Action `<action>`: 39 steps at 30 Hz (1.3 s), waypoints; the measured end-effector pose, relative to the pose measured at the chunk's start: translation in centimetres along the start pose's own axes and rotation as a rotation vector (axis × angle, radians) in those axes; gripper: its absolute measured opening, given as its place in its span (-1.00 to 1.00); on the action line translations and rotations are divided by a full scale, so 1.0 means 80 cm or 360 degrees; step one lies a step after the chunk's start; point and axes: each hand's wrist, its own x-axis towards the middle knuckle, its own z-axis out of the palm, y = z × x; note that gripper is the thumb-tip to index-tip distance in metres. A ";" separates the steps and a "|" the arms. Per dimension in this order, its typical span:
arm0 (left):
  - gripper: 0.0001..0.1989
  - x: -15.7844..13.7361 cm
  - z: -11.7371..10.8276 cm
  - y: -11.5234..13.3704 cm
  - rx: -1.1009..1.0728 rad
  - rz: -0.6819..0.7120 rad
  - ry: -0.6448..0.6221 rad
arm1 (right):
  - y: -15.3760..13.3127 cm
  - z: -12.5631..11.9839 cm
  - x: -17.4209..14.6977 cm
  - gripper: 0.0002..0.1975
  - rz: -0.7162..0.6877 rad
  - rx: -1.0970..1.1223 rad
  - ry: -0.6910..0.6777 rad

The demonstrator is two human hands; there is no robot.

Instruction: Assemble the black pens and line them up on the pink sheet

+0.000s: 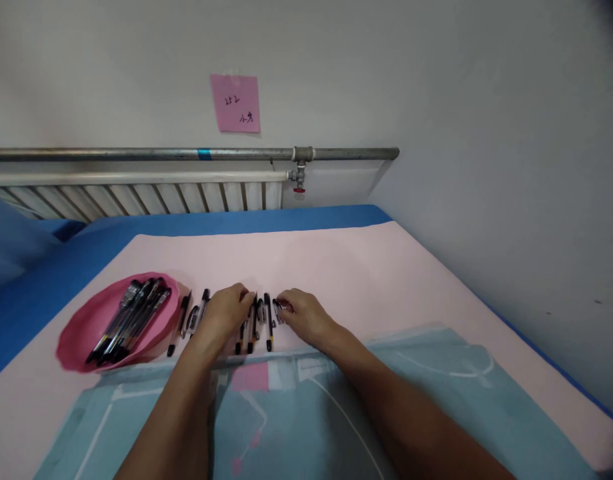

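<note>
Several black pens with clear barrels and yellow bands lie in a row on the pink tabletop, their loose caps among them. My left hand (229, 311) is closed, its fingertips at the upper end of a pen (253, 333) in the middle of the row. At the row's right end, my right hand (306, 316) pinches a clear-and-black pen cap (277, 309). Between the two hands lie an uncapped pen (269, 323) and another cap (261, 311). Part of the row is hidden behind my left hand. Farther left rests another pen (180, 323) beside a cap (192, 319).
A pink oval basket (69, 343) with several pens (133, 320) in it stands at the left. A teal patterned cloth (436, 387) covers the near edge. Behind the table are a white radiator (156, 198), a metal pipe (136, 155) and a wall on the right.
</note>
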 end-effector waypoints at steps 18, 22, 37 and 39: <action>-0.66 0.000 0.002 -0.002 0.0034 0.0014 -0.0014 | 0.004 0.016 0.014 -0.91 0.0132 -0.0012 0.0082; -0.66 0.001 0.003 0.000 0.0032 0.0004 -0.0005 | 0.003 0.017 0.012 -0.89 0.0165 -0.0014 0.0083; -0.63 -0.006 -0.064 -0.150 0.0163 -0.0902 0.0624 | 0.010 0.013 0.017 -0.81 0.0082 0.0159 0.0202; -0.66 -0.003 -0.059 -0.158 0.0205 -0.0938 0.0607 | 0.009 0.012 0.017 -0.81 0.0091 0.0176 0.0211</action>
